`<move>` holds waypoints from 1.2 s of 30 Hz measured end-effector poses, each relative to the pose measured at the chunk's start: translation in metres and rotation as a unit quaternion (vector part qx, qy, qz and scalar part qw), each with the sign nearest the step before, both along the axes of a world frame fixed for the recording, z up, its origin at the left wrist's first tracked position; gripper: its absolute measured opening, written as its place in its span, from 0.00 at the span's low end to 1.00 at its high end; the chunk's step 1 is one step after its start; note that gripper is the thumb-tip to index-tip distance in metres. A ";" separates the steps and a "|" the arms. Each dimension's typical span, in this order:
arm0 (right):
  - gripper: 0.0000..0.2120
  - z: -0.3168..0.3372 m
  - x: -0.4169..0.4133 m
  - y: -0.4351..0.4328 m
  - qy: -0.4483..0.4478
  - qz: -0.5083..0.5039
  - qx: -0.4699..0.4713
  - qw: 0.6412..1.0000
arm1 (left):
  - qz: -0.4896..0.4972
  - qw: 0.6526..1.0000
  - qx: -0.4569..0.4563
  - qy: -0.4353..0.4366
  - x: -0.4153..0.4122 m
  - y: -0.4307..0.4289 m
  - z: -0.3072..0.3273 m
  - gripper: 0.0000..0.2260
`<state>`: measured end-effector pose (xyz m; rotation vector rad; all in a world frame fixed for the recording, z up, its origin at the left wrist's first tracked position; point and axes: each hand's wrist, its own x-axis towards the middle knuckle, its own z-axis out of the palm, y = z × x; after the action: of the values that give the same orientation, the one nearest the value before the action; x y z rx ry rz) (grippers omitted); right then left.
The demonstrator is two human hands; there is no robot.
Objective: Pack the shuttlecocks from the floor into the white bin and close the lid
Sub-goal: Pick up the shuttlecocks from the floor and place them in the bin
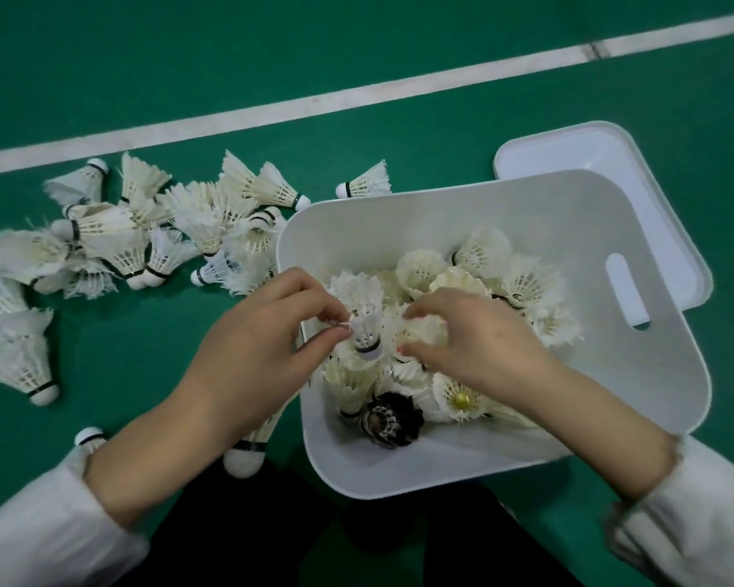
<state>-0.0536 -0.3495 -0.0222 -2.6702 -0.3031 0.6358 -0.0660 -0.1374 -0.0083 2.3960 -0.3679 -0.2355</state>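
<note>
Pinching a white feather shuttlecock (366,330) with the left hand (251,345) above the white plastic bin (399,222), gripping a cream feather shuttlecock (426,332) inside with the right hand (479,336); risking crushed feathers if pushed down hard.

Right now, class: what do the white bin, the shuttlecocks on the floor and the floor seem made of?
White bin: likely plastic; smooth, matte, moulded rounded corners. Shuttlecocks: apparently feather skirts, frayed separate vanes; white bases, cork or foam, unclear. Floor: green, dull, possibly vinyl court matting.

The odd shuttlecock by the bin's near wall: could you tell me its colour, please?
The odd shuttlecock is black-brown with pale flecks; head view.
</note>
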 end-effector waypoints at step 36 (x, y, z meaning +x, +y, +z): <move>0.15 0.031 0.011 0.052 0.040 -0.063 0.211 0.975 | 0.031 0.975 -0.068 -0.210 0.005 0.031 0.013 0.19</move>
<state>-0.0426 -0.2970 0.0091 -2.2308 -0.2158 0.5642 -0.0606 -0.1064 0.0051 2.3052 -0.4814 0.3217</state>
